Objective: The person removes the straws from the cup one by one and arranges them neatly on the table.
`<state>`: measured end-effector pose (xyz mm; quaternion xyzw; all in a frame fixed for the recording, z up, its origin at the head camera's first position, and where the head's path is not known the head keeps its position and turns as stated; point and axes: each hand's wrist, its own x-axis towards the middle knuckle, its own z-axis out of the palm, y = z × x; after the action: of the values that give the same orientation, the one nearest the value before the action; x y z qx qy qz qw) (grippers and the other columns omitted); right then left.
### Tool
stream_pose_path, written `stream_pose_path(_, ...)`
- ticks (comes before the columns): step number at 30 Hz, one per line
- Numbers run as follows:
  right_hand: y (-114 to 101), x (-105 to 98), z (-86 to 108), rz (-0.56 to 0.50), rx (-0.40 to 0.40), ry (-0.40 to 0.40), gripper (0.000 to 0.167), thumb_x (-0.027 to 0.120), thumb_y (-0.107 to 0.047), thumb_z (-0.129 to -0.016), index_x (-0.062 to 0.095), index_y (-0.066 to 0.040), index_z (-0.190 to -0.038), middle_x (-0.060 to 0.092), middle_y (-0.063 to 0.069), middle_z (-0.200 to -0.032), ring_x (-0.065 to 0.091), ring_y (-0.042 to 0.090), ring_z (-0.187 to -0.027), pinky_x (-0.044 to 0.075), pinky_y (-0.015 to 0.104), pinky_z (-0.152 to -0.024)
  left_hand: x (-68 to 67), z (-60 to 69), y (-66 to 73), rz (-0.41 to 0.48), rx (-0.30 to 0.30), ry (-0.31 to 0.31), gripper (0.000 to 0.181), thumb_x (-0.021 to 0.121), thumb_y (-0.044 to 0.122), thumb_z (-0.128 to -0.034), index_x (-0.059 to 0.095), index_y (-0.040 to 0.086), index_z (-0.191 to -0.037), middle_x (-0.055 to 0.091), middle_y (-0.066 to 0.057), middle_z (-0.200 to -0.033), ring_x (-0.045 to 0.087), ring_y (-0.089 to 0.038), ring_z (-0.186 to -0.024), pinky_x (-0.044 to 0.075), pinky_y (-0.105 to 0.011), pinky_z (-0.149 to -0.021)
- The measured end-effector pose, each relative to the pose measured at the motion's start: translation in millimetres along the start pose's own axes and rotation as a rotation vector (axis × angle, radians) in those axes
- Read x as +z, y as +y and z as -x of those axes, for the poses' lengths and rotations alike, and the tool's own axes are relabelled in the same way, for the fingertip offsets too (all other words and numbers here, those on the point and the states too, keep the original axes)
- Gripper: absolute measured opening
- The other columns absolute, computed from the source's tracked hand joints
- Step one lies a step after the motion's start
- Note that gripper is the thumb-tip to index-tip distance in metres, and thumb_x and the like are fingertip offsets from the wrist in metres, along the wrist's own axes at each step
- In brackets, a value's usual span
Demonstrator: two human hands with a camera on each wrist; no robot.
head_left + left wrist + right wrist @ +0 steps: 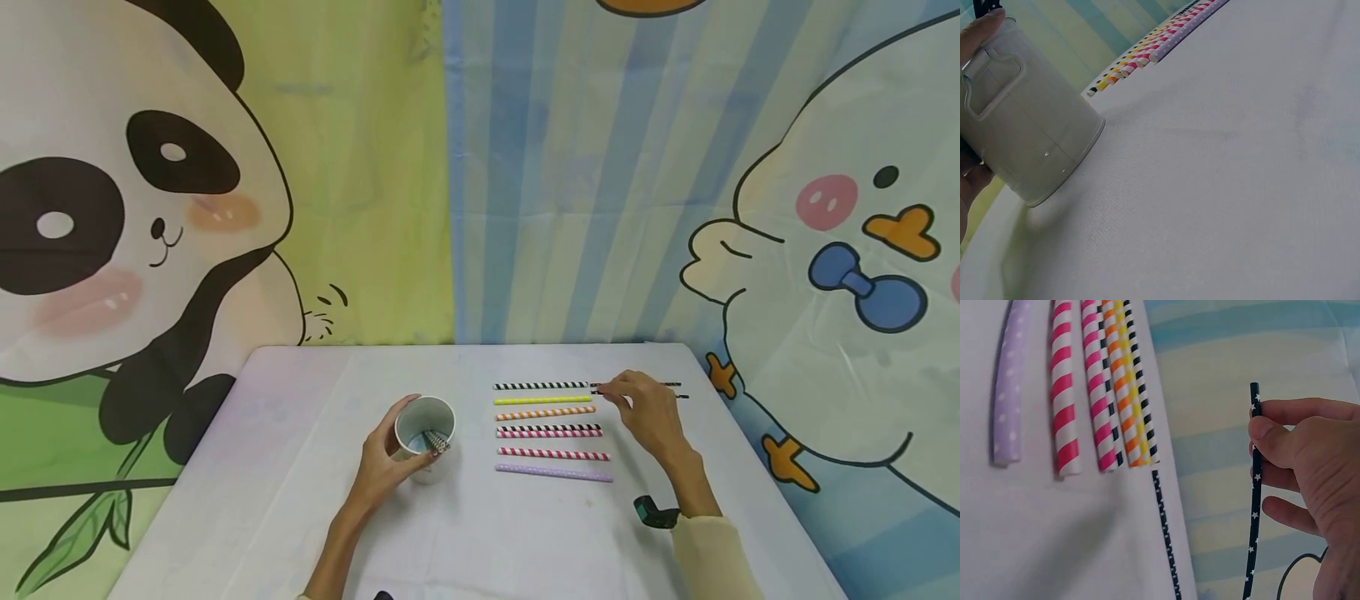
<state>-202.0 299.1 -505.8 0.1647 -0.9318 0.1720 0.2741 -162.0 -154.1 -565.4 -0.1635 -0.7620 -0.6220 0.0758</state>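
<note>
My left hand (375, 467) grips a white cup (1041, 119) with a small side handle, its mouth facing up in the head view. Several black-and-white patterned straws (437, 441) lean inside the cup. Between the thumb and fingers of my right hand (1329, 450) is a black straw with white stars (1255, 494), raised over the far right of the table. Another black patterned straw (1165, 531) lies on the table near it, in line with the black-and-white striped straw (542, 386).
Left of the right hand lie straws in rows: yellow (543, 402), orange-striped (545, 413), pink-striped (549, 432) beside a black-striped one, red-striped (553, 454) and lilac dotted (553, 473). A white cloth covers the table (300, 500); printed curtains (360, 167) hang behind it.
</note>
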Motion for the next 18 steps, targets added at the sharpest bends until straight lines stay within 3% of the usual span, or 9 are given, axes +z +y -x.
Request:
stream_pose_path(7, 13.3, 8.5, 5.7, 0.025, 0.043, -0.051, 0.016, 0.087, -0.004, -0.091, 0.089, -0.014, -0.103, 0.079, 0.003, -0.092, 0.064, 0.019, -0.077, 0.051, 0.03, -0.064, 0.8, -0.2, -0.8, 0.004, 0.0, -0.004, 0.097, 0.095, 0.005, -0.0824, 0.047, 0.021, -0.165, 0.061, -0.016, -0.155, 0.063, -0.049, -0.136, 0.058, -0.039, -0.111)
stream_pose_path(18, 30.2, 16.5, 9.6, 0.066, 0.042, -0.098, 0.015, 0.083, -0.001, -0.093, 0.089, -0.013, -0.1, 0.077, 0.003, -0.089, 0.068, 0.022, -0.079, 0.058, 0.038, -0.068, 1.1, -0.3, -1.7, -0.009, -0.012, 0.001, 0.097, 0.096, 0.008, -0.0823, 0.047, 0.023, -0.165, 0.061, -0.017, -0.155, 0.063, -0.048, -0.135, 0.058, -0.039, -0.111)
